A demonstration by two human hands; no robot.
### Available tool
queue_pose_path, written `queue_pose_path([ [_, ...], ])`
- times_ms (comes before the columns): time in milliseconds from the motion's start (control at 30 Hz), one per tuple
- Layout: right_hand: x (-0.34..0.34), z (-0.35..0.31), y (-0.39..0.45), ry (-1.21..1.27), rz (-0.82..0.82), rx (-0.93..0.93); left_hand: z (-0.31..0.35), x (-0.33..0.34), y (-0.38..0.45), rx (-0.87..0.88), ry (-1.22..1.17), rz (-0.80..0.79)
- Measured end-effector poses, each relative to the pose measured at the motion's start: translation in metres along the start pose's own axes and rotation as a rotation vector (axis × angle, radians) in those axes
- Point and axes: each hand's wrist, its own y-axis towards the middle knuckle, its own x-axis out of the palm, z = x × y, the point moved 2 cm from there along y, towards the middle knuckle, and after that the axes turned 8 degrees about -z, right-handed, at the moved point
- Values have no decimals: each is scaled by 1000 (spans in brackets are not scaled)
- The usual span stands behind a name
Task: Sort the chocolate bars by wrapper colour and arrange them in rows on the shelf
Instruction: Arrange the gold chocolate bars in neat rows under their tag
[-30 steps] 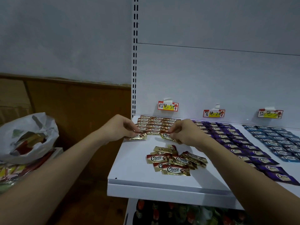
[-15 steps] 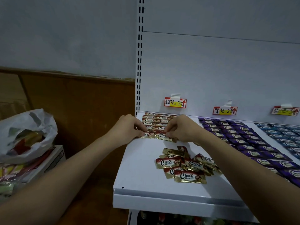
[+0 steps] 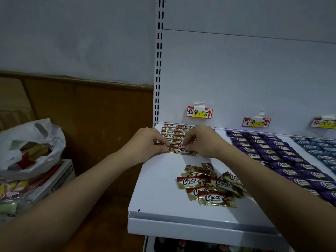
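- Two hands meet at the front of the brown-and-gold foil chocolate bar rows [image 3: 174, 135]: the left hand [image 3: 145, 144] and right hand [image 3: 203, 140] each pinch an end of one brown-and-gold wrapped bar [image 3: 181, 150], fingers curled tight on the foil.
- Its long axis runs left to right, parallel to the rows just behind it.
- Nearer the person, a loose heap of like bars [image 3: 209, 184] lies on the white metal shelf [image 3: 158, 193], closer to the right hand.
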Motion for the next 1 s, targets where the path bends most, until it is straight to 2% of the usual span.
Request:
queue_pose_path([
  [67,-9,-1,-2,16,20,-18,3,-6,1,-3,-16,28],
  [200,-26,0,-10,13,-42,-62,21,-14,1,43,-56,17],
  [300,-33,5,-22,-7,-93,-66,44,-11,-4,95,-159,-85],
  [433,-36,15,-43,-4,-219,-52,69,7,-11,158,-163,-271],
  [633,-52,36,-79,-52,-368,5,87,22,-10,131,-64,-375],
  [700,-58,42,-92,-62,-401,34,87,22,-11,113,-61,-355],
  [800,-58,46,-107,-69,-428,60,89,19,-12,86,-61,-237],
  [900,-49,48,-116,-59,-390,76,93,18,-13,43,-79,-142],
  [1000,-43,49,-120,-48,-335,76,97,15,-14,-33,-207,-140],
])
